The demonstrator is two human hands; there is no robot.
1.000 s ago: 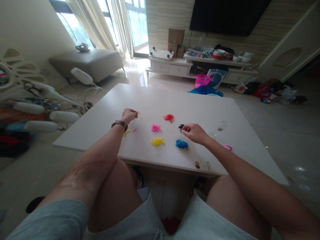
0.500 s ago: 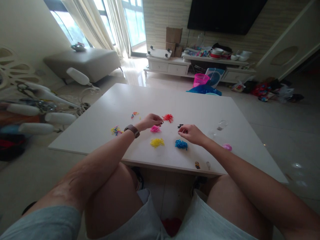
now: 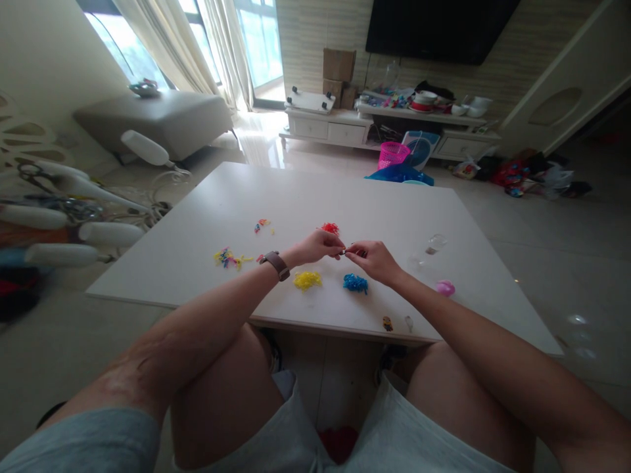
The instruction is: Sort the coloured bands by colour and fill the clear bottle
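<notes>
My left hand, with a brown watch on the wrist, is closed in a pinch above the white table. Its fingertips meet those of my right hand, also pinched, at a tiny dark piece too small to name. Just behind the left hand lies a pile of small red pieces, partly covered. Nearer to me are a yellow pile and a blue pile. The left hand and forearm hide the pink pile.
Mixed coloured pieces and a few loose pieces lie at left. To the right are a clear plastic container and a pink object. A small yellow-and-black figure lies by the near edge.
My left hand has moved right, away from the pink pile, until its fingertips meet those of my right hand. The right hand has shifted only slightly.
</notes>
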